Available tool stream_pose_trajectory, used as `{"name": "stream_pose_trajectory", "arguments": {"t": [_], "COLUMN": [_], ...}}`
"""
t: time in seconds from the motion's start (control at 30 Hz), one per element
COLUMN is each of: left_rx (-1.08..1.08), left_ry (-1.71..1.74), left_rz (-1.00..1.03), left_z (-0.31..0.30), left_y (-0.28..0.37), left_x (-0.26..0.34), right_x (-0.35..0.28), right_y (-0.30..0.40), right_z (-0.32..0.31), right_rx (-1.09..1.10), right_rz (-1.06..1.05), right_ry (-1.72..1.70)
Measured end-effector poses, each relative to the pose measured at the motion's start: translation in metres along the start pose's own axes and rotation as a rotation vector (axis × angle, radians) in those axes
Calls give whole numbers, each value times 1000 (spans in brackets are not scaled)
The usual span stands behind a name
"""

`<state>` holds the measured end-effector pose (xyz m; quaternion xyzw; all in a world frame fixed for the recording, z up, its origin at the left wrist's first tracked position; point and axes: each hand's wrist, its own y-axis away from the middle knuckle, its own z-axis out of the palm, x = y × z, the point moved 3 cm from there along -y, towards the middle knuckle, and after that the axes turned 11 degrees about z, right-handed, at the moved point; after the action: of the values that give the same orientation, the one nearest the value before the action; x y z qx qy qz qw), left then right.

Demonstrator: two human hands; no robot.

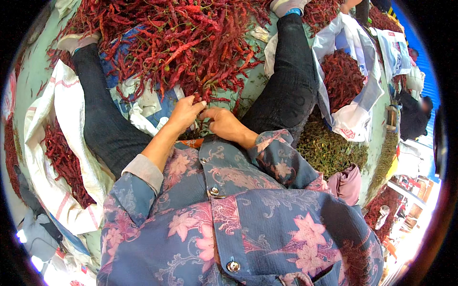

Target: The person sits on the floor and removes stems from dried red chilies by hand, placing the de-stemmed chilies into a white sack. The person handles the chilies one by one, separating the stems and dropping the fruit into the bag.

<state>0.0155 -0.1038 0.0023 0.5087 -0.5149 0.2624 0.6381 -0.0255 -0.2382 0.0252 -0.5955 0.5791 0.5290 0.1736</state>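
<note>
A large heap of dried red chili peppers (193, 43) lies between my outstretched legs. At its near edge, close to my lap, my left hand (184, 111) has thumb and fingers closed on a dried chili (196, 99). Just to its right, my right hand (223, 123) has its thumb and index finger near the left hand's fingertips. Its other fingers are curled, and whether it pinches a stem is too small to tell. Below the hands, some stems and bits of chili show in front of my shirt.
A white woven sack (66, 96) with chilies (66, 161) stands at left. At right, a white plastic bag (361, 111) holds more chilies (341, 78), beside a pile of greenish-brown stems (322, 150). A mauve cloth (345, 184) lies near my right elbow. Another person (413, 114) is at far right.
</note>
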Motion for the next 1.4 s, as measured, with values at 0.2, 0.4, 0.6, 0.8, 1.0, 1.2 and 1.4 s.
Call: {"name": "stream_pose_trajectory", "arguments": {"t": [0.2, 0.4, 0.6, 0.8, 1.0, 1.2, 1.4], "left_rx": [87, 0, -50, -119, -170, -224, -47], "left_ry": [190, -179, -553, -750, -755, -648, -215], "left_rz": [37, 107, 335, 331, 298, 270, 17], "left_z": [6, 1, 6, 10, 8, 5, -18], "left_y": [6, 19, 28, 28, 20, 20, 25], "left_x": [11, 15, 23, 26, 0, -4, -3], "right_x": [-14, -1, 7, 18, 12, 9, 9], "right_y": [3, -11, -23, -26, -27, -25, -4], "right_z": [-6, -35, -31, -26, -24, -22, -21], "right_rx": [-56, 229, 61, 81, 246, 373, -137], "right_rz": [-55, 258, 349, 399, 103, 9, 2], "right_ry": [-45, -545, -672, -666, -22, 471, 611]}}
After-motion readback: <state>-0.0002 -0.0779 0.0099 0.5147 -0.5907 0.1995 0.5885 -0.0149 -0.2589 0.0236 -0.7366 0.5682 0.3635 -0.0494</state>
